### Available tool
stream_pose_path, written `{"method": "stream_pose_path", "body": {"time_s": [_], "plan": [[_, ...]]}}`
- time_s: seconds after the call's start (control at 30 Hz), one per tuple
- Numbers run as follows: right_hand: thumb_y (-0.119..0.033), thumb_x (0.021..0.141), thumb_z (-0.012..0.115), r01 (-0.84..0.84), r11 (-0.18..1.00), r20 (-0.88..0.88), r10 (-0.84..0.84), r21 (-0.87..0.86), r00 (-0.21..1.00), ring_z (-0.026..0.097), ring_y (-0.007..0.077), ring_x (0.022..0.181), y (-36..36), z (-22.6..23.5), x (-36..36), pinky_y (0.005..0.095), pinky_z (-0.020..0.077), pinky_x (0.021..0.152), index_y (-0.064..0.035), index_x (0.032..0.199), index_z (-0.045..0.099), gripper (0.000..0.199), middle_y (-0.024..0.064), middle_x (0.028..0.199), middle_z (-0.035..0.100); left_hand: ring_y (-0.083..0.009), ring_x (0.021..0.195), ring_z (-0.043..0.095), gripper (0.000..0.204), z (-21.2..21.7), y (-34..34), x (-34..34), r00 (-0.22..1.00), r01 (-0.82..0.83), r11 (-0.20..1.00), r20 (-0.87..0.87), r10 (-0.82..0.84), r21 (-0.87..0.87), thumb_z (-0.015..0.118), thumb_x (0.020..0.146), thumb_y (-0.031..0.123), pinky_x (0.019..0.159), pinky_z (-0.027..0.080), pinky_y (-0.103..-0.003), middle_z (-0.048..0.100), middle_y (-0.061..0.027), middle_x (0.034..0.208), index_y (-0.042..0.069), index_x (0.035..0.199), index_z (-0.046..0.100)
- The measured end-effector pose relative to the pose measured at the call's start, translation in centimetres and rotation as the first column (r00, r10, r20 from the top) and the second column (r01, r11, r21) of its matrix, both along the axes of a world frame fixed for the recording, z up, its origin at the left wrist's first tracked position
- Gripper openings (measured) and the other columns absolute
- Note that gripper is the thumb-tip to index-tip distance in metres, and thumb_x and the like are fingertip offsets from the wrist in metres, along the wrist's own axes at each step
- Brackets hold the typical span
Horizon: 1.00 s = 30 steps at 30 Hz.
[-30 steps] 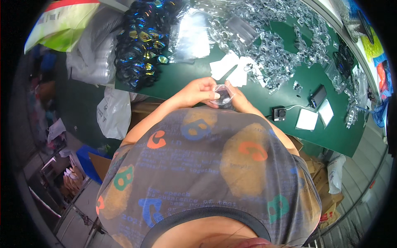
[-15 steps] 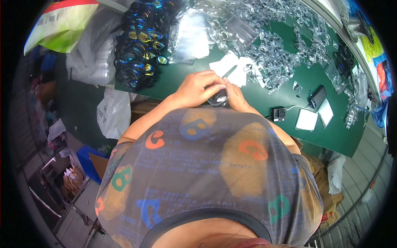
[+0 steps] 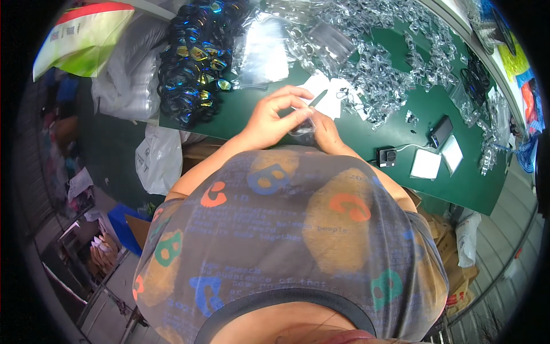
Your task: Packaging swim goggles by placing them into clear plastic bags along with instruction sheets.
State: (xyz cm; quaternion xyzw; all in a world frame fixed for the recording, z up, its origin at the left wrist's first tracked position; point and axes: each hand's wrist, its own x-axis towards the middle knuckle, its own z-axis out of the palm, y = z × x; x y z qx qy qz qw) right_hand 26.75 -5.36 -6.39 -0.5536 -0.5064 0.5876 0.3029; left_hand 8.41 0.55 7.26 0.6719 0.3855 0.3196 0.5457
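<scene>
Close to my body, at the table's near edge, both hands meet over a small glossy item (image 3: 303, 127) with a clear rounded part like a goggle lens. A dark narrow strip (image 3: 319, 98) sticks up from between the hands. My left hand (image 3: 276, 116) has its thumb pressed to the item near the strip, with the other fingers raised and bent. My right hand (image 3: 327, 132) closes round the item's right side; its fingers are partly hidden. White cards (image 3: 326, 107) lie just beyond my fingertips. To the left is a heap of dark swim goggles (image 3: 192, 69) with mirrored lenses.
Clear plastic pieces (image 3: 378, 86) cover much of the green table (image 3: 246, 109). Flat clear bags (image 3: 266, 54) lie behind the hands. At right are a small black cube-shaped device (image 3: 386, 156) with a white cable, a black block (image 3: 441, 132) and white cards (image 3: 425, 165).
My left hand's fingers have lifted and spread, while its thumb stays at the item. More of the clear rounded part shows. My right hand has barely moved.
</scene>
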Motion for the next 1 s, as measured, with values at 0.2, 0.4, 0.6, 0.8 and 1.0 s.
{"method": "stream_pose_path", "body": {"time_s": [0.2,0.4,0.6,0.8,1.0], "plan": [[-0.041,0.107,0.032,0.008,0.995,-0.177,-0.026,-0.101,0.984,0.065,0.0281,0.1,-0.5,0.0,-0.4,0.0378,0.0468,0.091,0.002,0.115,0.066,0.055,0.0179,0.105,0.07,-0.0244,0.102,0.066,0.012,-1.2,0.3,-0.6,0.94,0.095,0.987,-0.339,-0.046,0.13,0.073,0.087,0.014,0.092,0.049,-0.037,0.069,-0.0095,0.105,0.005,0.095,0.07],[-0.045,0.108,0.032,0.033,0.991,-0.248,-0.065,-0.131,0.967,0.06,0.0181,0.093,0.4,1.5,-0.4,0.0337,0.0464,0.088,0.0019,0.113,0.066,0.058,0.0099,0.099,0.068,-0.0252,0.088,0.067,0.008,-0.9,0.4,-1.0,0.965,0.12,0.941,-0.261,-0.035,0.315,0.072,0.086,0.008,0.085,0.05,-0.036,0.07,-0.0059,0.09,0.006,0.094,0.07],[-0.045,0.109,0.031,-0.008,0.991,-0.282,-0.031,-0.136,0.959,0.062,0.0197,0.096,0.4,1.8,-0.6,0.0345,0.0466,0.09,0.0016,0.116,0.065,0.058,0.0106,0.102,0.068,-0.03,0.109,0.062,0.017,-0.3,-0.5,-0.4,0.971,0.039,0.957,-0.237,0.032,0.289,0.074,0.085,0.017,0.094,0.048,-0.043,0.067,-0.0086,0.108,0.006,0.096,0.069],[-0.035,0.107,0.035,0.021,0.99,-0.234,-0.054,-0.14,0.971,0.064,0.0265,0.101,0.4,2.0,-1.4,0.0371,0.0472,0.093,-0.001,0.116,0.067,0.048,0.0129,0.106,0.069,-0.0255,0.108,0.061,0.008,-1.4,0.8,-0.5,0.915,0.356,0.829,-0.341,-0.216,0.432,0.072,0.085,0.014,0.1,0.045,-0.041,0.068,-0.0034,0.103,0.008,0.09,0.071],[-0.05,0.108,0.033,0.096,0.96,-0.29,-0.173,-0.262,0.941,0.06,0.0136,0.087,1.0,-0.2,0.1,0.0296,0.0465,0.082,0.0002,0.104,0.068,0.062,0.0054,0.092,0.068,-0.026,0.112,0.061,0.015,1.1,0.9,-2.1,0.974,0.212,0.94,-0.134,-0.181,0.269,0.08,0.078,0.011,0.098,0.046,-0.042,0.069,-0.0072,0.112,0.009,0.09,0.071]]}}
